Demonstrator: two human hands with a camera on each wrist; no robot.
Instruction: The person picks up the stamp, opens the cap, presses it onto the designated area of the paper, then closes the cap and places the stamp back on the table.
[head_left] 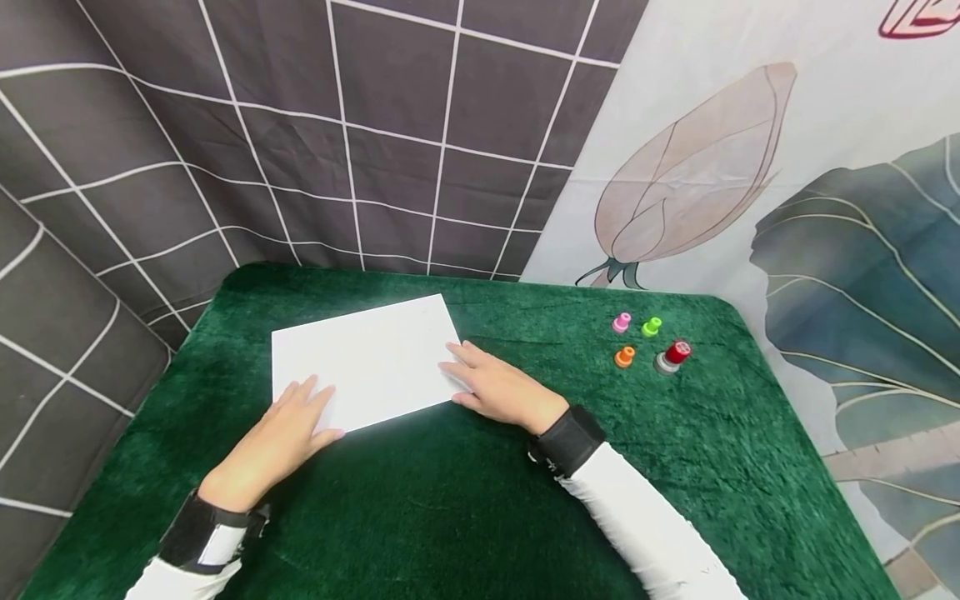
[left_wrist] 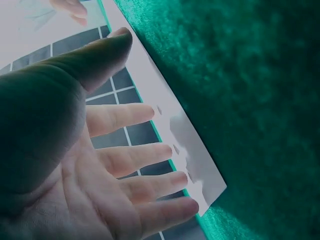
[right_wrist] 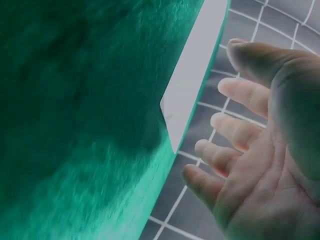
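Observation:
A blank white sheet [head_left: 382,358], flat and rectangular, lies slightly turned on the green cloth. My left hand [head_left: 281,433] rests at its near left corner, fingers spread over the edge and thumb along the near side. In the left wrist view the fingertips [left_wrist: 162,150] come right at the sheet [left_wrist: 200,145]. At the right end, my right hand [head_left: 498,387] reaches over the edge with its fingers extended and apart. The right wrist view shows those fingers [right_wrist: 237,130] relaxed, beside the sheet's corner [right_wrist: 185,85], with nothing held.
Right of the sheet stand a pink peg-like piece [head_left: 622,322], a green one [head_left: 652,326], an orange one [head_left: 625,357] and a larger red-topped one [head_left: 674,356]. The green velvet cloth [head_left: 450,517] covers the table. Behind hang a grey grid curtain [head_left: 397,100] and a flower-print cloth [head_left: 690,175].

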